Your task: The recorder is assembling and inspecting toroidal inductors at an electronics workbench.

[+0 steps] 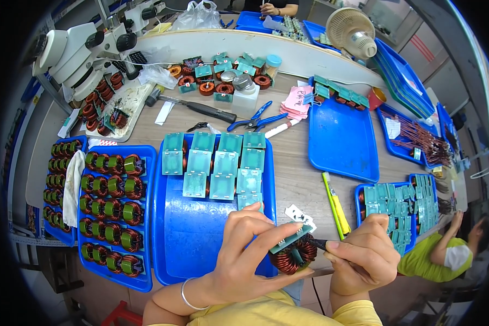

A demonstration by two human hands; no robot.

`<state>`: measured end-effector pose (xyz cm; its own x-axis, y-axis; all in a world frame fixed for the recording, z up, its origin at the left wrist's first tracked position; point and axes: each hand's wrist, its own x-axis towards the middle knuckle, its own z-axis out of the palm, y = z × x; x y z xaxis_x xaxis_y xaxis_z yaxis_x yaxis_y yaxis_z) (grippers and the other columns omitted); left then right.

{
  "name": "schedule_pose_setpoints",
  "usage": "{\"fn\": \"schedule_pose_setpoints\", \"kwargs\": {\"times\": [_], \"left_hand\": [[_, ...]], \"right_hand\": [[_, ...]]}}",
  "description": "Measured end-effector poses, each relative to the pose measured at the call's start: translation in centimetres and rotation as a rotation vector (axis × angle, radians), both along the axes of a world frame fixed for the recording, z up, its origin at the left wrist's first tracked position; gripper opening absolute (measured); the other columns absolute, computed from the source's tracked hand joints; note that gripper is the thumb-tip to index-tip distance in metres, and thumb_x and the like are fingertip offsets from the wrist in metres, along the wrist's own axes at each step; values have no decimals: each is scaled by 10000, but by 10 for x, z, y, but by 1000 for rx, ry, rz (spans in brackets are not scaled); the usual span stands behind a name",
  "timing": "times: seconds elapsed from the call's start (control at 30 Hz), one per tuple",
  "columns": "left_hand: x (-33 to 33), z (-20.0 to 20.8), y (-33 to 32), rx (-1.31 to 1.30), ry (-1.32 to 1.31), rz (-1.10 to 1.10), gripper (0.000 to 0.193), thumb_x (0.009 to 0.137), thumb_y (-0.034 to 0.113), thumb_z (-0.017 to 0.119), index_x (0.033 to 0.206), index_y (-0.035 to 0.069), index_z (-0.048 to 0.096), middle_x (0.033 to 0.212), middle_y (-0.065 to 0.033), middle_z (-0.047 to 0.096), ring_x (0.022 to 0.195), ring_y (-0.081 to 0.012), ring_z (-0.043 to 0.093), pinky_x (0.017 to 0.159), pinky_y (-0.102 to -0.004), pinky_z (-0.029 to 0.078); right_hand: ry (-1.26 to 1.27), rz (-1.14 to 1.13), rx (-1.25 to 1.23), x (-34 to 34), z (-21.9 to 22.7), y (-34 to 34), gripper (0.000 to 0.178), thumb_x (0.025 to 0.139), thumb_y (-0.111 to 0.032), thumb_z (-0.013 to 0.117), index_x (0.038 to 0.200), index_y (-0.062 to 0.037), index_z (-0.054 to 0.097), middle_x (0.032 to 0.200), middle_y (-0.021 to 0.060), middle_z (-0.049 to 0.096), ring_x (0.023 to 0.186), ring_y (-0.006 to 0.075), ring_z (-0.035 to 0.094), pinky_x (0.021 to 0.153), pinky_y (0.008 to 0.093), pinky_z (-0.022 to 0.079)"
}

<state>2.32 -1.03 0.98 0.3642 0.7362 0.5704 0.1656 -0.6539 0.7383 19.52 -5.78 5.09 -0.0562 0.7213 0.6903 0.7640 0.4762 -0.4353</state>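
Note:
Near the table's front edge, my left hand (pixel 244 242) grips a toroidal coil (pixel 292 259) wound in copper wire, with a green base plate (pixel 290 238) on its upper side. The fingers of my right hand (pixel 364 255) are closed on a slim black pointed tool (pixel 319 244); its tip meets the coil beside the plate. I cannot tell whether this tool is a pair of tweezers. Just beyond the coil lies a small white card with black marks (pixel 300 215). To the left, a blue tray (pixel 195 242) holds several coils whose green plates face up.
More blue trays of coils stand left (pixel 117 217) and right (pixel 358 204). A near-bare blue tray (pixel 345 141), pliers (pixel 257 120), a hammer (pixel 201 108), a glass jar (pixel 244 98) and a yellow-green brush (pixel 337 209) lie farther back. A microscope (pixel 73 54) stands far left, a fan (pixel 353 32) behind the partition. Other people sit nearby.

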Motion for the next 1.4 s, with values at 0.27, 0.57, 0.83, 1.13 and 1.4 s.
{"fn": "schedule_pose_setpoints", "kwargs": {"times": [0.27, 0.57, 0.83, 1.13, 1.4], "left_hand": [[0, -2, 0, 15, 11, 1, 607, 478, 268, 877, 991, 49, 637, 847, -41, 518, 818, -212, 484, 841, -428, 424], [-2, 0, 2, -42, -24, -46, 606, 544, 240, 849, 1071, 58, 615, 884, -49, 519, 843, -217, 492, 859, -400, 419], [-6, -5, 5, -414, -163, -385, 704, 563, 127, 848, 1156, -24, 500, 1108, -132, 523, 1063, -255, 486, 929, -367, 376], [2, -12, 2, -585, -391, -523, 646, 641, 86, 789, 1204, 3, 482, 1168, -119, 508, 1147, -225, 430, 997, -339, 316], [-2, -25, 2, -366, -311, -443, 650, 583, 87, 822, 1144, 5, 504, 1174, -136, 499, 1098, -258, 485, 970, -392, 350]], "right_hand": [[-1, 1, -9, -1, 1, 0, 289, 550, -60, 787, 820, -119, 704, 588, -45, 541, 534, 109, 497, 589, 263, 327], [148, 166, 8, 2, -2, 4, 255, 557, -105, 806, 787, -91, 697, 581, -26, 551, 527, 120, 511, 561, 267, 340], [503, 170, -202, 15, -18, -3, 798, 524, -261, 860, 1179, 31, 512, 982, 120, 570, 842, 201, 587, 765, 308, 443], [372, 195, -226, 5, -17, -10, 813, 530, -122, 855, 1233, 12, 469, 1028, 128, 564, 924, 218, 560, 775, 306, 453], [280, 175, -110, 1, -18, -19, 724, 566, -88, 830, 1198, 19, 493, 1027, 141, 570, 887, 244, 575, 784, 350, 472]]}}
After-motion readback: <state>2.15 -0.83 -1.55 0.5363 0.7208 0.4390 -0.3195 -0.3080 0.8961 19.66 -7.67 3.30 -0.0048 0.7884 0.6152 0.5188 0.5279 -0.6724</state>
